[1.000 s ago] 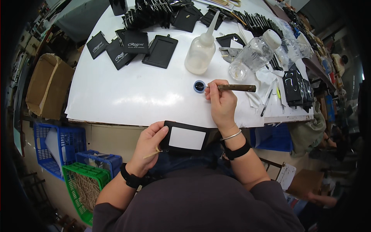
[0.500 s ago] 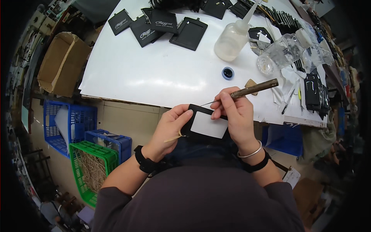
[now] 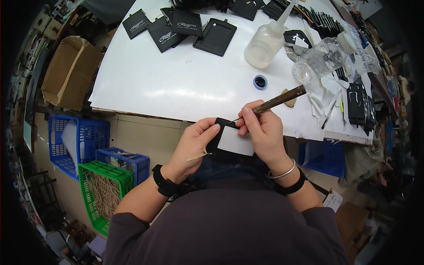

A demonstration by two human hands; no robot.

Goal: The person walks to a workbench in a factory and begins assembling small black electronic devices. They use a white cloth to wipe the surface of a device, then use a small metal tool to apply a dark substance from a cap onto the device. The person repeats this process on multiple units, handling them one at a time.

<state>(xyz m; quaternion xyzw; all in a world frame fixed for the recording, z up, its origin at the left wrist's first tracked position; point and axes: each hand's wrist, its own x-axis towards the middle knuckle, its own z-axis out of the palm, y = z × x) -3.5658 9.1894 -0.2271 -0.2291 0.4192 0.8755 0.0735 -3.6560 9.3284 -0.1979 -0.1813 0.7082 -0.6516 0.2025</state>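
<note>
My left hand (image 3: 190, 143) is closed on the left edge of a black card holder (image 3: 214, 142), its thumb on top near the upper corner. A white rectangular panel (image 3: 234, 141) lies in the middle of the holder's face. A thin tan strip (image 3: 196, 157) dangles by the left palm. My right hand (image 3: 266, 137) grips an awl (image 3: 282, 98) with a brown wooden handle, fingers close to its metal shaft. The awl's thin point meets the holder's upper edge, close to the left thumb. Right fingers cover the holder's right side.
On the white table (image 3: 145, 84) lie several black holders (image 3: 215, 37), a squeeze bottle (image 3: 264, 46), a clear jar (image 3: 322, 57) on its side and a small blue-rimmed cap (image 3: 260, 82). To the left stand a cardboard box (image 3: 73, 73), a blue crate (image 3: 92, 137) and a green crate (image 3: 128, 176).
The right hand with the awl has moved left and slightly down along the holder, bringing the fingers nearer the left thumb. Less of the awl's shaft shows. The left hand keeps its hold.
</note>
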